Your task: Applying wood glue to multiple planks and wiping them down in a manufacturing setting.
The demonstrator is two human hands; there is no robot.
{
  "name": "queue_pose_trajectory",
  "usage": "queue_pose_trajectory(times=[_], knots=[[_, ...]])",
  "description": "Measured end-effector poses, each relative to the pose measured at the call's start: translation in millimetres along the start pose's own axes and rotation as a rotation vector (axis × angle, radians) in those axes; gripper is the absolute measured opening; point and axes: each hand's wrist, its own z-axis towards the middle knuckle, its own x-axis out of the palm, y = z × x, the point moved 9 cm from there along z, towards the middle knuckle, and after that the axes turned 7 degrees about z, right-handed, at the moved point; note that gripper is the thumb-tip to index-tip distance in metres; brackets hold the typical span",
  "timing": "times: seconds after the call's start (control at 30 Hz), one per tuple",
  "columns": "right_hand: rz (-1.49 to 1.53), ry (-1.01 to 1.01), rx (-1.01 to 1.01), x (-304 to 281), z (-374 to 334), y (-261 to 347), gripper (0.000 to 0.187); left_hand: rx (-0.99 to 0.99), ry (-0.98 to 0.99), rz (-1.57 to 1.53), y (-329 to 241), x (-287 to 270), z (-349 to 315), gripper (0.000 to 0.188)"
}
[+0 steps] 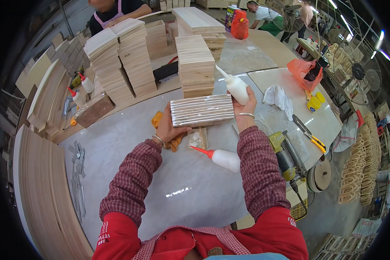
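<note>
A bundle of thin wooden boards [201, 111] is held up over the table, its upward face striped with white lines that look like glue. My left hand [165, 126] grips its left end, thumb along the near side. In my right hand [248, 106] is a white glue bottle [237, 89], its nozzle pointing up and left; this hand is also against the bundle's right end. Below the bundle lie a small clear tray [198, 139] with whitish stuff and an orange cloth [174, 143]. Another glue bottle [225, 160] with a red nozzle lies beside my right forearm.
Tall stacks of boards [196, 65] stand behind the bundle, with more boards [43, 190] at the left. Metal strips [77, 173] lie on the left tabletop. To the right are a green power tool [283, 157], a utility knife [311, 135] and a white cloth [278, 101]. A person [117, 15] is opposite.
</note>
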Motion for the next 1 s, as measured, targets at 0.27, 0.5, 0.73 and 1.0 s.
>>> queue_pose_trajectory(times=[0.27, 0.5, 0.73, 1.0], knots=[[-0.051, 0.104, -0.029, -8, 33, -6, 0.045, -0.029, 0.066, -0.009, 3, -5, 9, 0.099], [-0.134, 0.053, -0.085, -4, 14, -9, 0.052, -0.014, 0.031, 0.108, 14, -13, 12, 0.099], [-0.098, 0.027, -0.075, -4, 12, -11, 0.043, -0.085, 0.032, 0.106, 16, -12, 4, 0.097], [-0.079, -0.051, -0.09, -24, 4, -13, 0.041, -0.219, 0.152, 0.278, 28, -15, 3, 0.099]])
